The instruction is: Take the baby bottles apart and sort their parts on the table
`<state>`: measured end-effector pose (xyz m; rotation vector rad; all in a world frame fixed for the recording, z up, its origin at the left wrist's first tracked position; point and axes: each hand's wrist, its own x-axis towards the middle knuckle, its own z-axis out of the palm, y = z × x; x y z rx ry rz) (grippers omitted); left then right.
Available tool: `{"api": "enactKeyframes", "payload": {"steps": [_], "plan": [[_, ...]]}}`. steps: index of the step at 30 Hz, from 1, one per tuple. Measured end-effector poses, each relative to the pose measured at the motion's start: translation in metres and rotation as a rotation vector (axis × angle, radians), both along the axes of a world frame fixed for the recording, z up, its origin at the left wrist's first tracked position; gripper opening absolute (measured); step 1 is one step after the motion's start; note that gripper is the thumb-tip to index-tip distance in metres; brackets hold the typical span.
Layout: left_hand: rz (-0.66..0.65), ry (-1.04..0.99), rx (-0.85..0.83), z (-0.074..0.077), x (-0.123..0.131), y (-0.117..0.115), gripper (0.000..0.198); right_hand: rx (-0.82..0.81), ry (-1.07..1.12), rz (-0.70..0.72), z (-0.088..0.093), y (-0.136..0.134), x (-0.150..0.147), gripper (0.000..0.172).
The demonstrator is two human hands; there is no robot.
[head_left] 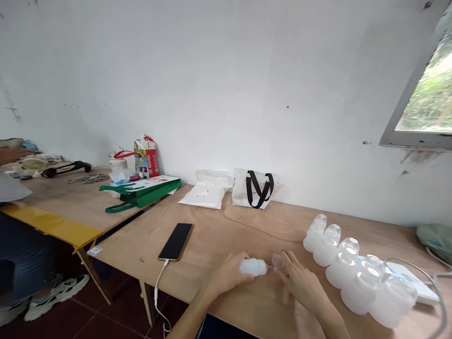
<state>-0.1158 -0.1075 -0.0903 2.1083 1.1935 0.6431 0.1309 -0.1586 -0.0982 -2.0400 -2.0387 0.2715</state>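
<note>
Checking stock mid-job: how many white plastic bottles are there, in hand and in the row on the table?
White plastic bottle in the left hand: 1
White plastic bottles in the row: 5, though the near end is crowded, so this may be off
Total: 6

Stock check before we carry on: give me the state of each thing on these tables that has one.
Left hand: gripping the white plastic bottle
White plastic bottle: held on its side, nozzle bare
Right hand: fingertips on the clear cap
Clear cap: held off the nozzle
Smartphone: face up, screen dark, cable plugged in
Frosted bottles: upright in a row, clear-topped
White tote bag: lying flat, black handles on top
Green bag: lying folded
</note>
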Motion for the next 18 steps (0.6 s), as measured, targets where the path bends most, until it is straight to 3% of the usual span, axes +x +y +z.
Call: {"api": "enactKeyframes", "payload": {"steps": [2,9,14,18], "plan": [[-0.009,0.005,-0.037,-0.006,0.001,0.005,0.037,0.046,0.049,0.013,-0.003,-0.005,0.002,0.028],[0.084,-0.129,-0.066,-0.022,0.013,0.018,0.042,0.155,0.370,0.028,-0.017,0.002,0.011,0.034],[0.071,-0.047,-0.064,-0.022,0.011,0.016,0.042,0.207,0.331,0.034,-0.022,0.003,0.008,0.040],[0.072,-0.046,-0.076,-0.020,0.011,0.016,0.042,0.268,0.343,-0.077,-0.022,0.001,0.009,0.040]]}}
